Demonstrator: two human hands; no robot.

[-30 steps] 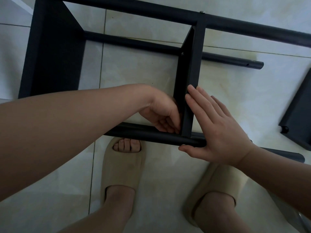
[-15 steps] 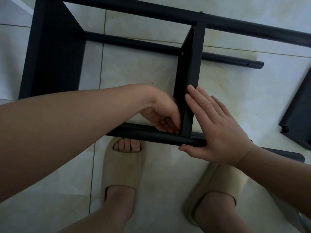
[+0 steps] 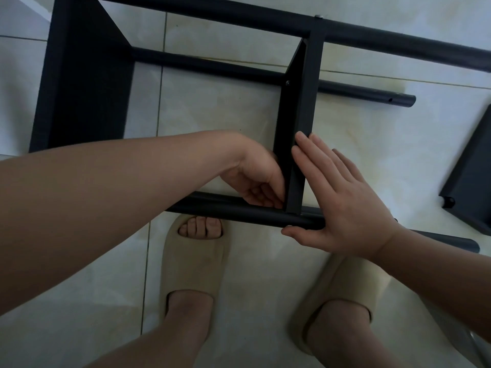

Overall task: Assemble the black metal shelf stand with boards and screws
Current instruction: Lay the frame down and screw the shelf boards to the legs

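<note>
Pale floor tiles [image 3: 239,115] carry the black shelf stand [image 3: 79,88] on its side, its near tube [image 3: 225,208] running left to right. From that tube a board [image 3: 297,115] stands on edge, long axis running straight away from me to the far tube [image 3: 239,15]; the right hand [image 3: 345,203] lies flat against its right face, fingers [image 3: 313,160] straight, thumb against the tube. The left hand [image 3: 255,179] sits at the joint on the board's left side, fingers curled into the corner, and I cannot tell whether they pinch a screw.
</note>
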